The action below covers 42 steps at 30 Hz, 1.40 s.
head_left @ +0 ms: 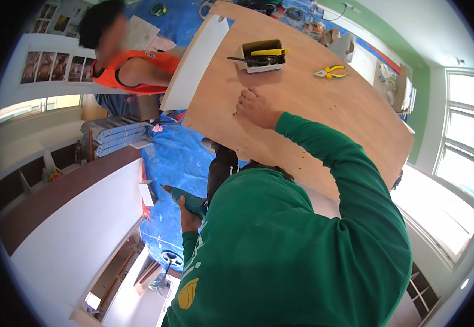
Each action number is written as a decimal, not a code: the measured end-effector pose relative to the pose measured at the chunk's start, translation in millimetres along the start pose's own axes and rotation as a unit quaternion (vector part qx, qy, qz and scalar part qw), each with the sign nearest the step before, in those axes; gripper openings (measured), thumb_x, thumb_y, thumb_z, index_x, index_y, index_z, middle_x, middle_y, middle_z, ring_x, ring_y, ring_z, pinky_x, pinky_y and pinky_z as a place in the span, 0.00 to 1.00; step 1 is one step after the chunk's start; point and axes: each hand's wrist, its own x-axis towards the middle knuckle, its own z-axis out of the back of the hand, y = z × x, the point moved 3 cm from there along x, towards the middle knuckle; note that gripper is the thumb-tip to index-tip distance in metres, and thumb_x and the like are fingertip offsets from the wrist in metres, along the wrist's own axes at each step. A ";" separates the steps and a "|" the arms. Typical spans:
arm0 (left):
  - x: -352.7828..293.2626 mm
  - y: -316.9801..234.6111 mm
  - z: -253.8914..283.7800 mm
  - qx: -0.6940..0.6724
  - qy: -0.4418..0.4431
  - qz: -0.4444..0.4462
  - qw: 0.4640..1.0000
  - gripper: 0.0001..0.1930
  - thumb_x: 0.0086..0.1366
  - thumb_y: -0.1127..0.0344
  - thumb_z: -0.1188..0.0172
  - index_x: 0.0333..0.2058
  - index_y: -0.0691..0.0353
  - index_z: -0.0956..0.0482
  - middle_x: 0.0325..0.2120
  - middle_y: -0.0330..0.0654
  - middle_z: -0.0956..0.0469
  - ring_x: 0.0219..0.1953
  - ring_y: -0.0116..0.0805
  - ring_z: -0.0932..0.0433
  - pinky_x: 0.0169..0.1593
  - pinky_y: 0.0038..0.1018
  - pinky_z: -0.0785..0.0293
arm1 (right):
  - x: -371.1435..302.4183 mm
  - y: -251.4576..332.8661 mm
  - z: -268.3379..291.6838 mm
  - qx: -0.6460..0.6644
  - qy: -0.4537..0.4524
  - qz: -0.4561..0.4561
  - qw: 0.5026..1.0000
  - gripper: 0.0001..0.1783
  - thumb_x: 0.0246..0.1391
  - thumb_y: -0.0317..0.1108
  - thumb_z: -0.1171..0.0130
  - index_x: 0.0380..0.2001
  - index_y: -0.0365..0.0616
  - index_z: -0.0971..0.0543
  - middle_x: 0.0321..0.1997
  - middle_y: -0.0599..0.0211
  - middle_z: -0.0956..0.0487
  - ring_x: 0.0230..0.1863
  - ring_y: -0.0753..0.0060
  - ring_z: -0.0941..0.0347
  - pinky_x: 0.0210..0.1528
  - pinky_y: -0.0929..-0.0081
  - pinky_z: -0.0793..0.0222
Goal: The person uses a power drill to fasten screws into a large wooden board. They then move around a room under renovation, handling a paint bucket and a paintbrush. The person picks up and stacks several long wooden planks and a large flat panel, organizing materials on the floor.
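My left hand (pixel 189 219) is wrapped round a teal power drill (pixel 187 200), held low beside my leg with its tip pointing left. Over the plywood board (pixel 302 109), my right hand (pixel 257 109) rests with its fingers curled in. Whatever those fingers may hold is too small to make out. A few dark specks, perhaps screws, lie on the wood by the fingertips. Beyond this hand stands an open box (pixel 264 66) with a yellow-handled tool (pixel 269 52) and a dark tool across it. Yellow-handled pliers (pixel 332 72) lie farther right on the board.
A person in an orange sleeveless top (pixel 144 68) stands at the board's left side, next to a white strip (pixel 199 65). Blue sheeting (pixel 171 152) covers the floor. A folded ladder (pixel 120 133) lies at left, and bags (pixel 346 46) stand beyond the board's far right edge.
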 end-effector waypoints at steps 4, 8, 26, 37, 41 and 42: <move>-8.9 -1.6 -26.3 -0.006 0.003 0.066 0.998 0.41 0.66 0.31 0.40 0.57 0.66 0.32 0.45 0.54 0.20 0.49 0.55 0.20 0.59 0.50 0.24 | -5.9 -5.7 26.2 0.039 0.032 -0.097 0.994 0.08 0.55 0.33 0.40 0.38 0.46 0.22 0.41 0.62 0.21 0.50 0.56 0.25 0.51 0.53 0.33; 1.8 14.5 -5.3 -0.009 -0.030 0.061 0.998 0.40 0.65 0.33 0.37 0.59 0.63 0.31 0.48 0.53 0.20 0.50 0.52 0.21 0.59 0.49 0.24 | 35.4 -57.4 118.0 -0.026 -0.065 -0.152 0.986 0.07 0.57 0.32 0.41 0.40 0.48 0.22 0.43 0.65 0.18 0.47 0.59 0.23 0.49 0.56 0.32; 0.7 -3.8 9.1 0.018 -0.045 0.039 0.998 0.38 0.64 0.34 0.34 0.57 0.61 0.27 0.48 0.51 0.19 0.49 0.48 0.20 0.58 0.46 0.23 | -196.0 -193.9 73.6 -0.185 0.052 -0.473 0.860 0.23 0.60 0.33 0.38 0.58 0.48 0.24 0.62 0.55 0.27 0.66 0.50 0.30 0.64 0.47 0.35; 25.7 17.0 0.2 0.038 -0.023 0.055 0.998 0.36 0.63 0.34 0.33 0.56 0.60 0.25 0.47 0.49 0.19 0.48 0.46 0.19 0.58 0.45 0.22 | -195.0 -220.4 76.0 -0.047 0.112 -0.464 0.877 0.27 0.56 0.50 0.33 0.55 0.51 0.19 0.57 0.48 0.21 0.63 0.43 0.26 0.61 0.40 0.33; 21.7 22.6 17.0 0.029 -0.035 0.057 0.997 0.36 0.63 0.34 0.33 0.56 0.60 0.24 0.47 0.49 0.19 0.48 0.45 0.19 0.58 0.44 0.22 | -127.2 -191.5 149.3 0.005 0.052 -0.448 0.892 0.26 0.59 0.50 0.37 0.52 0.40 0.18 0.50 0.42 0.17 0.51 0.38 0.19 0.53 0.44 0.26; 21.0 19.6 18.9 0.036 -0.037 0.056 0.997 0.36 0.63 0.34 0.33 0.56 0.60 0.24 0.47 0.49 0.19 0.48 0.45 0.19 0.58 0.44 0.22 | -119.3 -192.1 156.1 0.005 0.014 -0.443 0.896 0.26 0.59 0.50 0.37 0.51 0.38 0.18 0.47 0.42 0.16 0.49 0.37 0.19 0.52 0.45 0.24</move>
